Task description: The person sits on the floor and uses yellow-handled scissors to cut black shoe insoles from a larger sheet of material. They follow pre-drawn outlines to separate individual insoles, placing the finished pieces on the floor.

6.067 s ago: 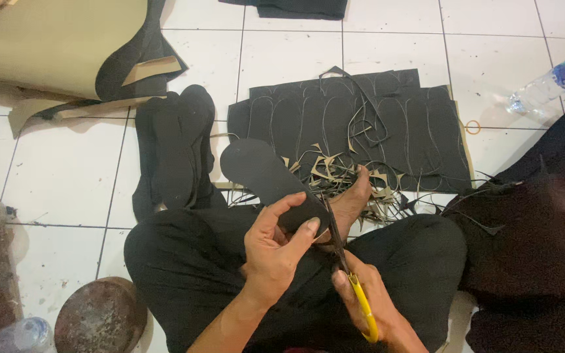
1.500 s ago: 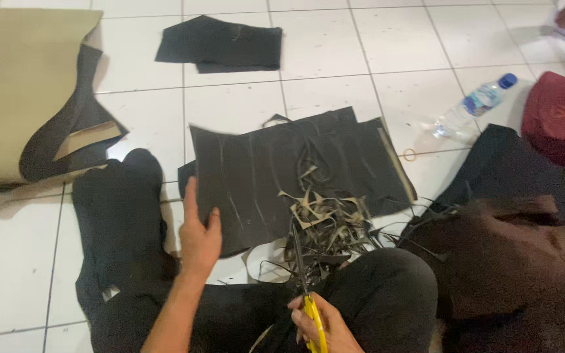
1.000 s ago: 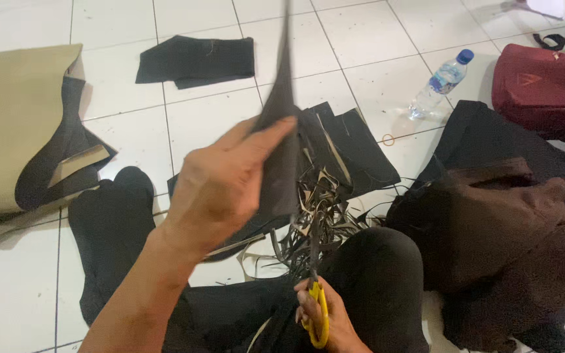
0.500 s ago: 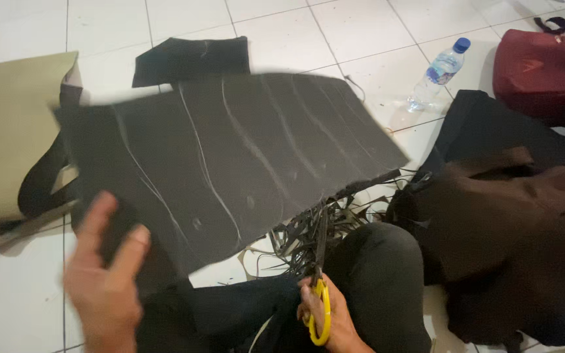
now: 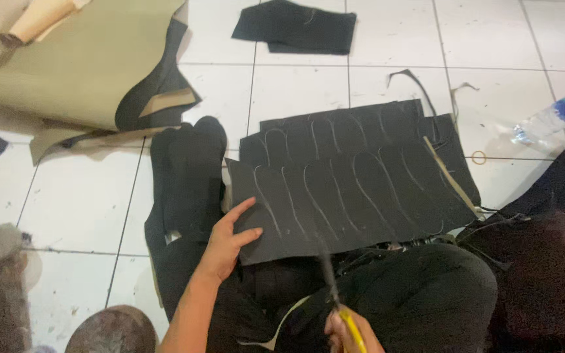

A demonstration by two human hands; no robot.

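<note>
A black sheet [image 5: 354, 199] with pale sole shapes drawn on it lies flat across the lap and the floor, on top of a second black sheet [image 5: 335, 127] of the same kind. The left hand [image 5: 227, 238] is pressed on its near left corner, with the fingers spread apart and flat, so nothing is gripped there. The right hand [image 5: 348, 330] is low at the bottom edge and is closed around the yellow handle of the scissors [image 5: 338, 291], whose blades point up toward the sheet's near edge; the blades are blurred, so it cannot be told if they are open. To cut well, the sheet should be kept flat and held still close to the drawn line, and the blades should be started at the edge and kept right on the pale line. The sheet, not the scissors, is best turned around the curves. The left fingers should be kept well off the line being cut. A stack of cut soles [image 5: 191, 173] stands just left of the sheet, a tan sheet [image 5: 67, 72] lies far up left, and a bottle [image 5: 550, 117] lies on the right.
</note>
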